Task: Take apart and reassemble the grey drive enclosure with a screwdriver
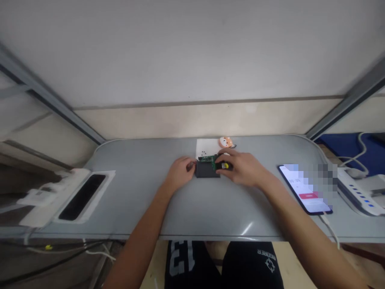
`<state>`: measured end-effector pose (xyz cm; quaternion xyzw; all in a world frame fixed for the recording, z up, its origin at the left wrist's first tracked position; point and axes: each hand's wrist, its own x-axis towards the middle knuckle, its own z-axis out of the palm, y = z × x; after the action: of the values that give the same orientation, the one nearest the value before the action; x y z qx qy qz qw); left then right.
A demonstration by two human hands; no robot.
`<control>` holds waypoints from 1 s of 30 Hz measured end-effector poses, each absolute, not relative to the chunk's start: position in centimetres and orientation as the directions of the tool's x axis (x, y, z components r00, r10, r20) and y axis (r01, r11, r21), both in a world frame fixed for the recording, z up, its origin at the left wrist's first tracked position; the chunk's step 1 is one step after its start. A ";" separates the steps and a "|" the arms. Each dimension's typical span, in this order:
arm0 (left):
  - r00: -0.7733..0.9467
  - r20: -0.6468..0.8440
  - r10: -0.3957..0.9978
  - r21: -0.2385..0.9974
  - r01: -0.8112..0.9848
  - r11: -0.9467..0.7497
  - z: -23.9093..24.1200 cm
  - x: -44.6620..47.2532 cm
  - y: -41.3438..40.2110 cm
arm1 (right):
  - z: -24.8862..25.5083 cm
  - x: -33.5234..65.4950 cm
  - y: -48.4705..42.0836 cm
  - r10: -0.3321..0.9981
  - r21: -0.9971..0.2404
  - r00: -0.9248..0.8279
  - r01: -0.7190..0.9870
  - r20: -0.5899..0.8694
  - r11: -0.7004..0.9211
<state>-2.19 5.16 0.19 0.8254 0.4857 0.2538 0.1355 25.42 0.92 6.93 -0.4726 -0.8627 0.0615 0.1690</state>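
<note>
A flat black rectangular case (207, 170) lies on the grey table in front of me. My left hand (181, 172) is closed at its left edge, thumb and fingers pinched there. Along the far side of the case sits a green circuit board (207, 159), bent round to the right end. My right hand (240, 165) grips a black part with a yellow spot (224, 165), which adjoins the board over the case's right end. Behind them, a white paper (206, 146) carries several tiny dark bits, perhaps screws.
An orange-and-white animal-face trinket (226, 142) sits by the paper. To the right are a lit phone (306, 190) on a cable and a white power strip (357, 192). A dark phone-like slab (82, 196) and another white strip (57, 198) lie left. A wall (195, 120) stands behind.
</note>
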 end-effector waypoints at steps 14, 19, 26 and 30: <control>0.461 0.266 0.846 0.468 0.706 -0.532 0.4 -2.4 5.3 | 3.7 24.3 2.4 0.849 -0.406 -0.485 0.747 0.210 0.527; 0.470 0.266 0.842 0.471 0.699 -0.539 0.3 -2.4 5.3 | 3.5 24.7 2.8 0.838 -0.441 -0.509 0.717 0.197 0.539; 0.472 0.269 0.840 0.479 0.690 -0.542 0.4 -2.4 5.3 | 3.5 24.5 2.8 0.847 -0.469 -0.500 0.714 0.178 0.520; 0.465 0.269 0.844 0.493 0.686 -0.535 0.3 -2.5 5.2 | 3.6 24.2 2.6 0.826 -0.374 -0.550 0.745 0.123 0.552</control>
<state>-2.45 5.24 0.32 0.8407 0.4550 0.2463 0.1598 24.15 2.63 3.55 -0.4520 -0.8691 0.1403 0.1438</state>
